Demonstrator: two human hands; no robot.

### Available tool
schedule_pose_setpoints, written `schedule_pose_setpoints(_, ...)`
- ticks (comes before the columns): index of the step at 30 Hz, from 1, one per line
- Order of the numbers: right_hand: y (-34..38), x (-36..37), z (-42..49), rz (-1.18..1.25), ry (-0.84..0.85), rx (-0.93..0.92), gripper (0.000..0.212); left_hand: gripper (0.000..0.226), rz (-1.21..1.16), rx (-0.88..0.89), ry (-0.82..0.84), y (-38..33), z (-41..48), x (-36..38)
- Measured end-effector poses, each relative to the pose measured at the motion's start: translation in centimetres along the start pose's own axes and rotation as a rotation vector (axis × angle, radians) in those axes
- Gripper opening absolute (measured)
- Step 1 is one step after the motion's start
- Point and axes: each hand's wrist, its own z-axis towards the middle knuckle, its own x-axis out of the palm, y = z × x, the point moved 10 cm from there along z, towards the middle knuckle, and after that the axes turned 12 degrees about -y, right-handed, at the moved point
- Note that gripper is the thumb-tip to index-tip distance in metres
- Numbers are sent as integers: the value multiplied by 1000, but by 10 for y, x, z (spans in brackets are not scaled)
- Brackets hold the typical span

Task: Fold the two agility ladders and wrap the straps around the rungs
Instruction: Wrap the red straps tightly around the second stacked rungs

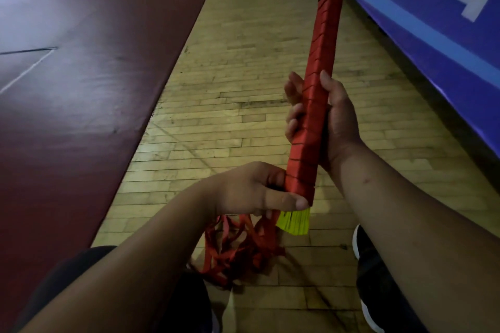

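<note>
Rung bundle (322,48) held upright over the floor (230,89), wrapped in red almost end to end. Right hand (338,121) is closed round its middle, left hand (249,189) grips the near end. Loose strap (238,249) hangs below, left to wind. Second ladder not in view.

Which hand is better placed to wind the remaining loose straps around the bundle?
Left, probably. The left hand grips the lower end of the bundle, just above the loose straps. The right hand grips the middle, steadying it.
</note>
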Motion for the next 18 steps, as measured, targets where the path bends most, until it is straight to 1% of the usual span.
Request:
schedule_pose_setpoints(2, 1, 0, 0, -23, -16, -16, 44, 19, 47, -4, -1, 1, 1, -2)
schedule_pose_setpoints(4, 3, -4, 2, -72, -69, -51, 45, 25, 141, -15, -15, 4, 4, -6)
schedule_pose_setpoints(8, 8, -12, 5, -189, -172, -130, 44, 45, 291, -59, -73, 14, 6, -14)
schedule_pose_setpoints(9, 9, -13, 6, -208, -195, -144, 43, 47, 310, -67, -83, 15, 7, -15)
schedule_pose_setpoints(12, 13, -18, 9, -265, -261, -188, 40, 40, 370, -98, -127, 19, 8, -18)
schedule_pose_setpoints(15, 17, -24, 11, -345, -305, -264, 31, 34, 413, -109, -170, 19, 10, -17)
schedule_pose_setpoints(18, 20, -30, 9, -387, -361, -319, 33, 27, 407, -123, -210, 19, 10, -15)
